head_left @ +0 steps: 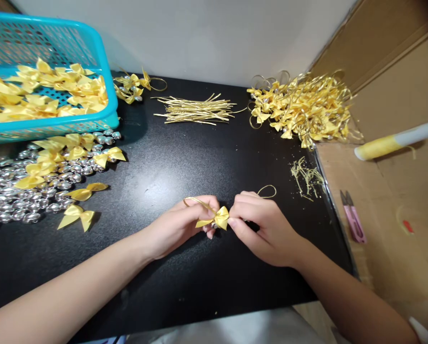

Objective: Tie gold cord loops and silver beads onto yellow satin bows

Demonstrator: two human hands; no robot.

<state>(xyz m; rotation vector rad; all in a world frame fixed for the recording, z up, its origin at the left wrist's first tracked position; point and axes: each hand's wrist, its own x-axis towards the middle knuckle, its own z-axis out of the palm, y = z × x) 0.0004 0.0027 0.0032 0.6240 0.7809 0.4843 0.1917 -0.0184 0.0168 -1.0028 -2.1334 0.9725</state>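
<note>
My left hand (188,217) is closed on a yellow ribbon bow (221,218) that has a silver bead under it and a gold cord looping up over the fingers. At the bow's right edge, the fingertips of my right hand (260,224) pinch the ribbon. A gold loop (267,191) sticks out behind the right hand; where its other end goes is hidden. Left of the hands lie many silver beads (20,191) with loose yellow bows (76,217) on and beside them.
A turquoise basket (108,91) of yellow bows stands back left. Gold cords (199,110) lie at the back of the black table (156,157). Finished-looking looped bows (303,107) are heaped back right, near cord scraps (307,177). Pink snips (353,217) and a yellow-white tube (396,139) lie on cardboard.
</note>
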